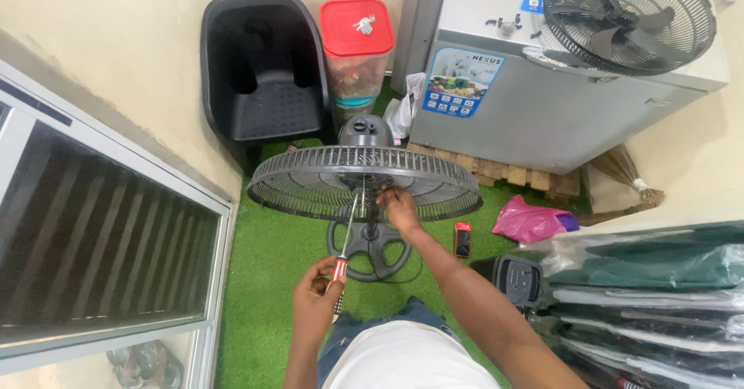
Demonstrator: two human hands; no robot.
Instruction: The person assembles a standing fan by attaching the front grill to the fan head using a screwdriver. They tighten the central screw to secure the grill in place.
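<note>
Meanwhile left hand (314, 296) grips screwdriver (346, 238); right hand (401, 208) steadies grille (310, 173).

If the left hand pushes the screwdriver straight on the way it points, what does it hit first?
The left hand aims the screwdriver up at the fan guard hub, beside the right hand. It would likely meet the hub first; depth is unclear.

black round fan guard (325, 178) lies flat atop the fan stand, ribbed rim toward camera. red-handled screwdriver (347, 234) slants up, tip at the guard's centre, above the round base (370, 249) on green turf.
</note>
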